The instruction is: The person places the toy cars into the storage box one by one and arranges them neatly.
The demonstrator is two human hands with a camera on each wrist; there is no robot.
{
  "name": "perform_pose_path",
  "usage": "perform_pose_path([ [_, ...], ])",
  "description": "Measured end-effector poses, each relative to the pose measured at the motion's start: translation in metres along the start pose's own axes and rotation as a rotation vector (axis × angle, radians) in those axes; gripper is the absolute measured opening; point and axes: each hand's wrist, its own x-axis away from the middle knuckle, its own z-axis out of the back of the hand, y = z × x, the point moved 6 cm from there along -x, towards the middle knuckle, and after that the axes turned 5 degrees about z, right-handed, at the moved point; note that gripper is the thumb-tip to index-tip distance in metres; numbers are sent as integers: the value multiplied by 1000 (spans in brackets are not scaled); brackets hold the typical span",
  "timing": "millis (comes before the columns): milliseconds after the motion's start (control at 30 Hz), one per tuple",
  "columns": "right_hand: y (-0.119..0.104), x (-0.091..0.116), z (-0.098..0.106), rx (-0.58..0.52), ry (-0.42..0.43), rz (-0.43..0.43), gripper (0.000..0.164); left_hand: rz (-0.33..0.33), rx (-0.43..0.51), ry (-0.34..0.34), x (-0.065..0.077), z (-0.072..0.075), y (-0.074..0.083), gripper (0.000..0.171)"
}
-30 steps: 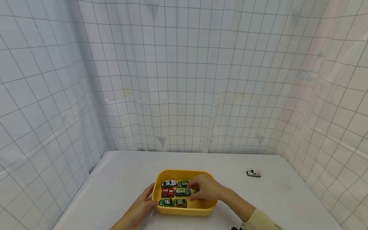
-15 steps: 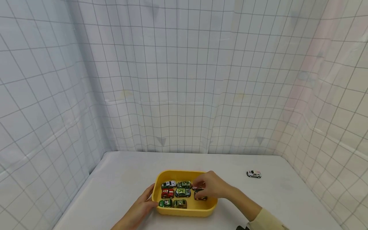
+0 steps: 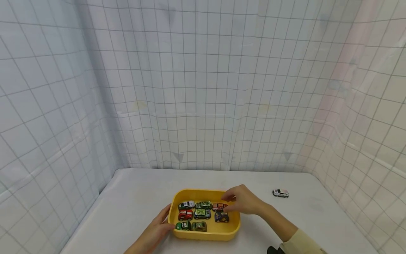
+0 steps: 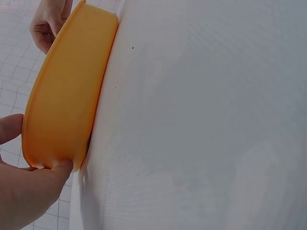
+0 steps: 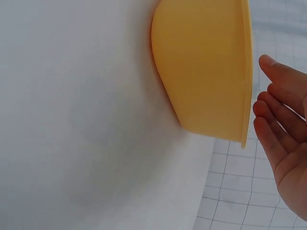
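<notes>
A yellow plastic tray (image 3: pixel 219 235) holds several small toy cars. My left hand (image 3: pixel 155 229) grips its left end, with the thumb (image 4: pixel 61 172) pressed to the outer wall in the left wrist view. Over the tray's right end is my right hand (image 3: pixel 242 200), fingers loosely bent and holding nothing. Just beside its fingertips sit a dark blue toy car (image 3: pixel 221 217) and, behind that, an orange toy car (image 3: pixel 219 207). In the right wrist view, the right hand (image 5: pixel 285 115) shows parted from the tray wall (image 5: pixel 204 67).
Further left in the tray are a red toy car (image 3: pixel 185 215), a green-and-white one (image 3: pixel 186 205) and several green ones. A white toy car (image 3: pixel 280 193) stands on the white table (image 3: pixel 304 218) to the right. Gridded white cloth (image 3: pixel 203 88) encloses the table.
My right hand has let go of the dark blue toy car and risen rightward, uncovering it and the orange one. The left hand has stayed at the tray's left end.
</notes>
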Motion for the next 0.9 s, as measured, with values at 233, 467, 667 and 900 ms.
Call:
perform_pose_path([
  [233, 16, 9, 13, 18, 51, -42, 34, -3, 2, 6, 0, 1, 0, 86],
  [467, 35, 22, 29, 39, 119, -47, 32, -13, -4, -7, 1, 0, 1, 85],
  [667, 50, 34, 42, 66, 159, -61, 31, -27, -2, -16, 3, -1, 2, 83],
  [900, 70, 47, 52, 57, 196, -80, 36, -11, -12, 11, -1, 0, 0, 84],
])
